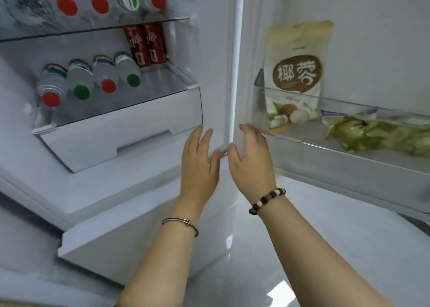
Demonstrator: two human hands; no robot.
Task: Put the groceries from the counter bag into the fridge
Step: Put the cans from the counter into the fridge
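fridge (pixel 216 74) stood open. both hands were low, in front of the seal (pixel 233 85) between cabinet and door.

- left hand (pixel 200 167): fingers straight, spread a little, holding nothing. it was in front of the drawer's (pixel 130 132) right end.
- right hand (pixel 252 167): also slack and empty. its fingertips were by the near corner of the door bin (pixel 349 104); contact could not be told.
- groceries seen: a pouch (pixel 297 74) upright at the bin's left end, and a green bag (pixel 377 137) lying flat to its right, just apart from it.
- the shelf (pixel 149 92) held bottles (pixel 80 83) on their sides, caps outward, with cans (pixel 145 46) behind. more bottles lay on the shelf above.
- the bench bag was not in view, so what remained in it could not be told.

judgement: both hands free, so this looked like a gap between loads. the next item would have to come from the bench.

to do it well:
- leave the door wide and keep fingers off the seal and hinge side.
- carry soft packs with the whole hand.
- the bin floor between pouch and green bag looked the easiest free spot. the bare right part of the shelf was another.
- stand flat packs upright against the door wall so the green bag isn't crushed.
- keep anything heavy clear of the loose bottles, which might roll if nudged.
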